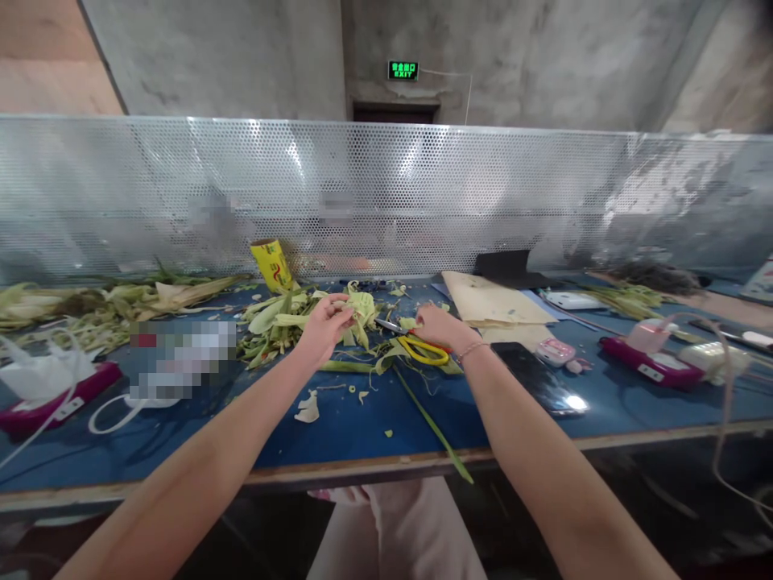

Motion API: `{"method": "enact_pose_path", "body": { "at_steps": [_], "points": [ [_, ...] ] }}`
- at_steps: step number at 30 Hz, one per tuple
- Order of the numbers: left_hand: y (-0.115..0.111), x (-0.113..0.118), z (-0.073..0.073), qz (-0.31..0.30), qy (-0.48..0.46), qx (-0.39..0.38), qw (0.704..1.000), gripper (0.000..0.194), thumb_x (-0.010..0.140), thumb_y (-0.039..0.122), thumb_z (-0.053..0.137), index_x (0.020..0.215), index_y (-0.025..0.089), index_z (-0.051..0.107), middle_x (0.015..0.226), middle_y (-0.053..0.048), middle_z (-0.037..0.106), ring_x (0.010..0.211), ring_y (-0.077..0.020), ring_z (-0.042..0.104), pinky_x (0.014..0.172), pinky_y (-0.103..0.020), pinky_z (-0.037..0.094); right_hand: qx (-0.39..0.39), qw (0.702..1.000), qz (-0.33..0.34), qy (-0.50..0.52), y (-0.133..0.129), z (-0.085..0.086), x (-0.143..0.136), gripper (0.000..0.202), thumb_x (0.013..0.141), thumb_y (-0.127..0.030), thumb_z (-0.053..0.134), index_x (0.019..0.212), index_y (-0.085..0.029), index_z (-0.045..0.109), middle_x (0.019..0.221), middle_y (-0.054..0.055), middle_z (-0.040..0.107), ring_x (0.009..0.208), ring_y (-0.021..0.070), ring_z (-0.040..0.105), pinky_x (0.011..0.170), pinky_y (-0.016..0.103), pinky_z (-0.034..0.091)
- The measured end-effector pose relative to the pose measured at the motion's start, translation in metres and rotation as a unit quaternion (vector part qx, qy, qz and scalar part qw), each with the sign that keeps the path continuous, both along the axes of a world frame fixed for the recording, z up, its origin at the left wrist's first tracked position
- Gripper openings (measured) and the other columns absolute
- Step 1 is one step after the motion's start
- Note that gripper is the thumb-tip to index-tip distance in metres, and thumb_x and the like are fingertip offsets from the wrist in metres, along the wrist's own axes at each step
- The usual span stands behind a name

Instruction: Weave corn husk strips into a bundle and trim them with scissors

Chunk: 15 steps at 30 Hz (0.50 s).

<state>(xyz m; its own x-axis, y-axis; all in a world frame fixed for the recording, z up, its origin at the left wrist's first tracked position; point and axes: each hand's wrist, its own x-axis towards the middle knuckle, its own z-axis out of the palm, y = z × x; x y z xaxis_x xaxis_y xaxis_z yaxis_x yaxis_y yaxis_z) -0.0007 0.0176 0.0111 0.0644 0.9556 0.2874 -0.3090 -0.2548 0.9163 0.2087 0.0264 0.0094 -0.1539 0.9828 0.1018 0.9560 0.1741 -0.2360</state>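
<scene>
At the middle of the blue table, my left hand (329,321) pinches a pale green bundle of leaf or husk (362,308). My right hand (436,324) is to its right, fingers curled down just behind the yellow-handled scissors (423,350); whether it holds anything is hidden. The scissors' metal blades point left toward the green bundle. A heap of green husk strips (271,322) lies left of and under my left hand. One long green strip (431,423) runs from below the scissors to the table's front edge.
A yellow tube (271,264) stands tilted by the perforated metal screen (386,193). Brown paper sheets (495,302), a black phone (537,379) and a pink case (554,352) lie right. Magenta power strips with cables stand at left (60,399) and right (649,362).
</scene>
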Motion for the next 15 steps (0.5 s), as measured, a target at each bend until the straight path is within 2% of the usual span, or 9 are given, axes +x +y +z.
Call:
{"method": "enact_pose_path", "body": {
  "at_steps": [2, 5, 10, 15],
  "points": [
    [0.003, -0.002, -0.001, 0.005, -0.012, -0.007, 1.0, 0.023, 0.058, 0.013, 0.066, 0.078, 0.015, 0.055, 0.06, 0.003, 0.055, 0.06, -0.0084, 0.056, 0.061, -0.022, 0.044, -0.082, 0.996, -0.001, -0.044, -0.002, 0.0, 0.006, 0.023, 0.066, -0.02, 0.052, 0.084, -0.011, 0.061, 0.09, 0.015, 0.065, 0.076, 0.022, 0.061, 0.061, 0.026, 0.043],
    [0.007, -0.004, -0.003, 0.017, -0.023, -0.016, 0.999, 0.017, 0.059, 0.01, 0.063, 0.074, 0.013, 0.056, 0.06, 0.002, 0.056, 0.056, -0.0076, 0.055, 0.058, -0.02, 0.043, -0.102, 0.994, 0.007, -0.047, -0.003, -0.003, 0.004, 0.029, 0.064, -0.023, 0.053, 0.09, -0.011, 0.061, 0.089, 0.014, 0.066, 0.07, 0.021, 0.061, 0.053, 0.025, 0.042],
    [0.011, -0.007, -0.002, 0.031, -0.064, -0.062, 0.996, 0.011, 0.066, 0.006, 0.056, 0.074, 0.013, 0.056, 0.059, -0.001, 0.059, 0.056, -0.0085, 0.057, 0.055, -0.019, 0.043, -0.078, 0.996, 0.002, -0.05, 0.004, -0.011, 0.0, 0.031, 0.069, -0.033, 0.05, 0.085, -0.009, 0.062, 0.092, 0.018, 0.065, 0.077, 0.0243, 0.061, 0.058, 0.027, 0.042],
    [0.014, -0.014, 0.006, 0.049, -0.142, -0.128, 0.98, 0.011, 0.071, 0.003, 0.05, 0.071, 0.013, 0.056, 0.055, -0.001, 0.058, 0.05, -0.0081, 0.056, 0.05, -0.017, 0.044, -0.001, 0.999, -0.015, -0.042, 0.006, -0.012, 0.0, 0.039, 0.074, -0.043, 0.047, 0.085, -0.008, 0.059, 0.09, 0.021, 0.063, 0.082, 0.0273, 0.061, 0.064, 0.03, 0.042]
  ]
}}
